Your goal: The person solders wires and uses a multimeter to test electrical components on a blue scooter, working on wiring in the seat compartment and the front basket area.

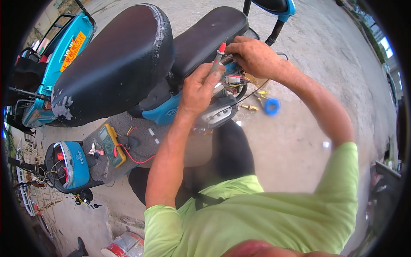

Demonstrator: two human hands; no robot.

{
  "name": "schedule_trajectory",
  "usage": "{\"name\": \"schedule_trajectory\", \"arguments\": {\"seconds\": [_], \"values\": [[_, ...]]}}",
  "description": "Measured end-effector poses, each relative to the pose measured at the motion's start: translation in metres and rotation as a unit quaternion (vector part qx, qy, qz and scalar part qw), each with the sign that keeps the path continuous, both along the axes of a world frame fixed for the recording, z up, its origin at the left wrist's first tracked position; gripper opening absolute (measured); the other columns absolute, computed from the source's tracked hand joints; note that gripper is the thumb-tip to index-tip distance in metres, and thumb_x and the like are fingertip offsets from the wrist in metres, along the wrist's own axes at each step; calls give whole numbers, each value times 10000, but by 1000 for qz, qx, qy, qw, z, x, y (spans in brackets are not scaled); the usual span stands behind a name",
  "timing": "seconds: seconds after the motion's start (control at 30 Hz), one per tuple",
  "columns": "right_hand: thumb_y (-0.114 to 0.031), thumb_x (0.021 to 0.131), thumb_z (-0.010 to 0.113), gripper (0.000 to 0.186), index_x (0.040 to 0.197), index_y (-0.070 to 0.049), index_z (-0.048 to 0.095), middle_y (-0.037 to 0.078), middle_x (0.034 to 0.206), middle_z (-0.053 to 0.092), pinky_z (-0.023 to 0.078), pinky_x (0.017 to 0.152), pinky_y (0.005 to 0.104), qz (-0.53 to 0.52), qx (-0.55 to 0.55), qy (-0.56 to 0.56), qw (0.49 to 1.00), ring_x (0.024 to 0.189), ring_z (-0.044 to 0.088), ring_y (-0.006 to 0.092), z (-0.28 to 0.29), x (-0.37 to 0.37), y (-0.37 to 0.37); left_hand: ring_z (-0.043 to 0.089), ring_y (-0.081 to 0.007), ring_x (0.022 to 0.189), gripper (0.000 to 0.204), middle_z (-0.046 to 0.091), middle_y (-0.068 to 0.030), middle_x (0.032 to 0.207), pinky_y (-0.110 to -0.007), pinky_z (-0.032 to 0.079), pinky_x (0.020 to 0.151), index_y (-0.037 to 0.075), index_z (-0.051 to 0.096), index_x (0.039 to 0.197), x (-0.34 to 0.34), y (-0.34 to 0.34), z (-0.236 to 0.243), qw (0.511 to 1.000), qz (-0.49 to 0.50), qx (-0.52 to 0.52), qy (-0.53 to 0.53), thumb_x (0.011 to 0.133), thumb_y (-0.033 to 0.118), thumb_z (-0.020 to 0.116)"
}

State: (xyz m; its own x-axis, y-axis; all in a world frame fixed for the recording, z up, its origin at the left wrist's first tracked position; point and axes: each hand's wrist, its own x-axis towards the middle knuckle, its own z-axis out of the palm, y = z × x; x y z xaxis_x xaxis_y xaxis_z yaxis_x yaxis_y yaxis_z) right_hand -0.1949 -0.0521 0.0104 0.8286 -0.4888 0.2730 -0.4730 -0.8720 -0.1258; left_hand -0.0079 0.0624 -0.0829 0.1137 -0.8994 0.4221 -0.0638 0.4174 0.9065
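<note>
My left hand (198, 88) grips a red-tipped meter probe (219, 55) and points it up toward a bundle of coloured wires (234, 79) at the rear of a blue electric scooter (165, 112). My right hand (252, 53) is closed on the same wire bundle, just right of the probe tip. A red lead (133, 159) runs from the probe side down to a yellow-and-green multimeter (111, 144) lying on the scooter's grey footboard (141, 137). The scooter's long black seat (124, 60) fills the upper left.
A blue tape roll (271, 106) and small yellow-handled tools (250, 107) lie on the concrete ground to the right. A second blue scooter (64, 51) stands at far left. A removed blue panel with wiring (70, 165) sits at lower left.
</note>
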Motion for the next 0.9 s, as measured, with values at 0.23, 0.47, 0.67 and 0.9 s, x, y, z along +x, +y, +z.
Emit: {"name": "schedule_trajectory", "arguments": {"seconds": [0.23, 0.47, 0.67, 0.9], "values": [[-98, 903, 698, 220, 1123, -92, 716, 109, 1032, 648, 556, 841, 477, -21, -44, 34, 998, 998, 672, 345, -2, 5, -3, 682, -142, 961, 274, 756, -99, 1047, -305, 541, 858, -10, 711, 1198, 3, 0, 1, 1000, -5, 14, 6, 1043, 208, 649], [-168, 877, 672, 185, 1055, -121, 684, 72, 994, 710, 587, 815, 447, 25, -165, 92, 982, 1006, 720, 312, -5, 6, -13, 454, -18, 613, 275, 637, 27, 862, -197, 371, 569, 12, 716, 1183, -2, 2, 4, 1000, -1, 9, -4, 1082, 228, 580], [-176, 912, 682, 186, 1083, -102, 690, 60, 976, 710, 594, 824, 426, 29, -162, 137, 977, 1006, 713, 281, -2, 11, -13, 418, -9, 577, 251, 591, 49, 759, -213, 338, 528, 16, 712, 1163, -5, 1, 4, 1000, -4, 2, 17, 1072, 224, 606], [-160, 919, 678, 179, 1085, -99, 708, 70, 983, 709, 587, 837, 448, 24, -132, 158, 978, 980, 722, 296, 5, 7, -13, 462, -32, 618, 302, 640, 21, 879, -201, 366, 567, -3, 711, 1201, -4, 4, 7, 999, -19, 27, 10, 1075, 244, 591]]}}
